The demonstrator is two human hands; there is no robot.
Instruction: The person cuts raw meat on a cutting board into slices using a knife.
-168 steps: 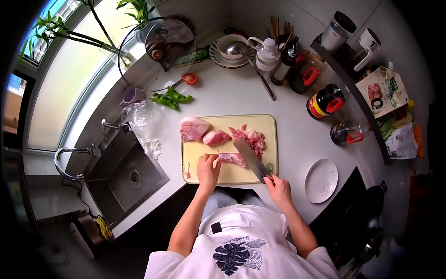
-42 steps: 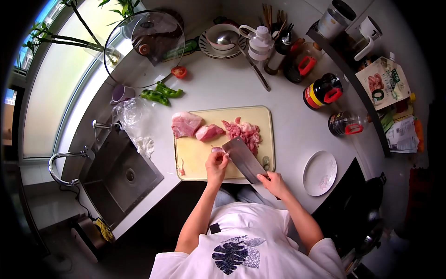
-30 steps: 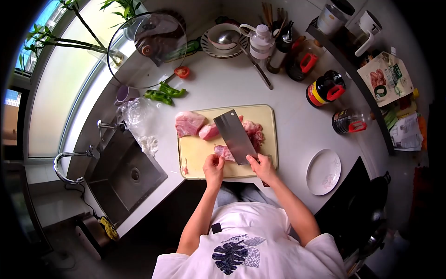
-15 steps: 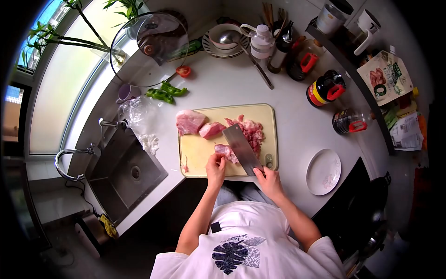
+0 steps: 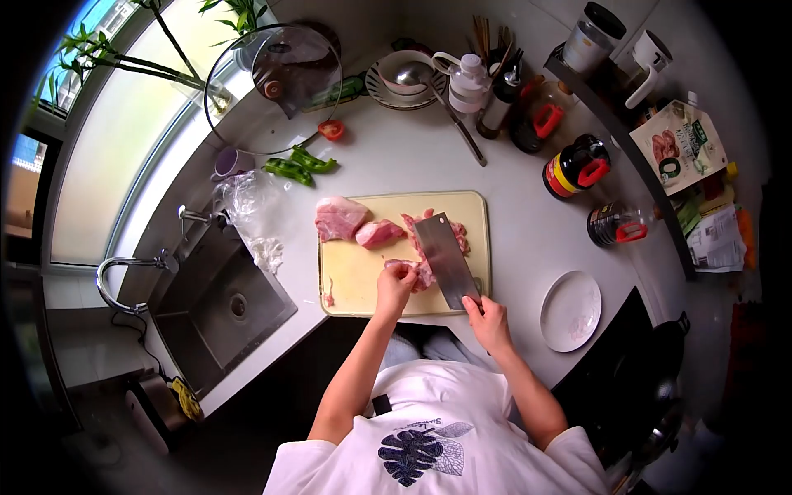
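Observation:
A cream cutting board [image 5: 355, 285] lies on the counter in front of me. My right hand [image 5: 488, 322] is closed round the handle of a wide cleaver [image 5: 445, 257], whose blade lies over the cut meat. Chopped pink meat [image 5: 464, 239] shows on both sides of the blade, partly hidden by it. With bent fingers, my left hand [image 5: 398, 287] grips a piece of raw meat [image 5: 422, 272] just left of the blade. Two larger chunks, a big meat piece [image 5: 340, 219] and a smaller meat piece [image 5: 379, 233], rest at the board's upper left.
Left of the board are a sink [image 5: 223, 330], a crumpled plastic bag [image 5: 252, 202], green peppers [image 5: 299, 167] and a cut tomato [image 5: 332, 129]. A white plate [image 5: 571, 311] stands at right, below sauce bottles [image 5: 575, 167]. A ladle [image 5: 458, 124] leans out of a bowl behind.
The cleaver has shifted right and stands a little more upright, covering more of the chopped meat. My left hand has moved slightly right along with the meat piece.

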